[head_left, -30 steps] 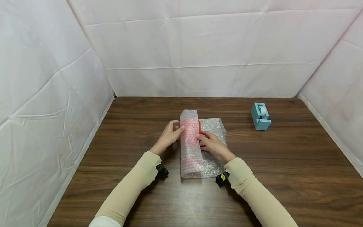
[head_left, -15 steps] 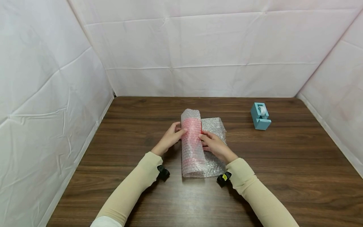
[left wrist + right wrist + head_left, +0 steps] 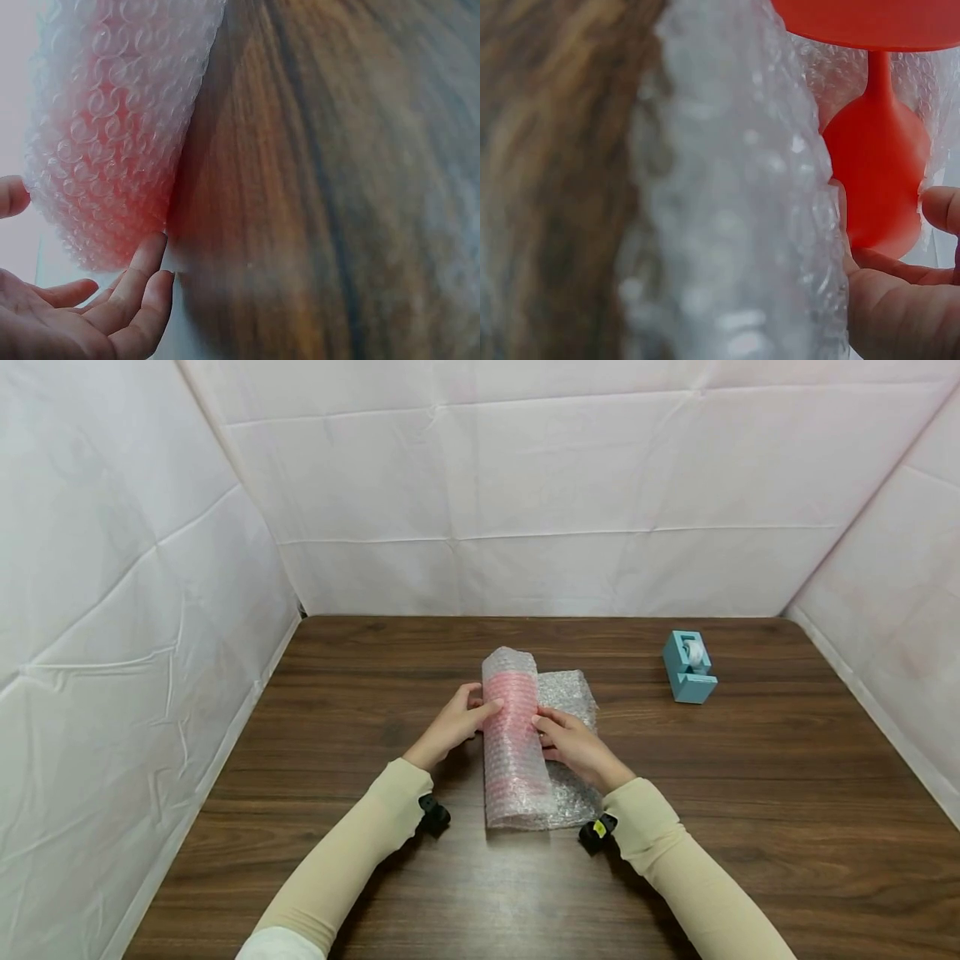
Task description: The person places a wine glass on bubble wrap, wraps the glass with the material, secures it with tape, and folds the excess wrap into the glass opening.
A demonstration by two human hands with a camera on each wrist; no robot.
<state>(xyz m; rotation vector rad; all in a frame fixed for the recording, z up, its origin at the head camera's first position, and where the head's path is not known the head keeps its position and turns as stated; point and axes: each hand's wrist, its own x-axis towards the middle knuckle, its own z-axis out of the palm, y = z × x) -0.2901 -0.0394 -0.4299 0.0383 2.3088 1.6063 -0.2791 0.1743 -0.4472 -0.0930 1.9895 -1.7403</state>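
A sheet of bubble wrap lies partly rolled on the table, and red shows through its layers. Inside the roll is a red goblet, whose bowl, stem and round foot appear in the right wrist view. My left hand holds the roll's left side, thumb on top and fingers low against its side. On the other side my right hand pinches the wrap's edge at the goblet's bowl, with the thumb above and fingers below. The flat remainder of the sheet extends under and beyond my right hand.
A light blue tape dispenser with a roll of clear tape stands at the back right of the dark wood table. White cloth walls enclose the table's back and sides.
The roll has turned and shifted slightly to the right with both hands. The red goblet edge that showed beside the right fingers is now covered in the head view.
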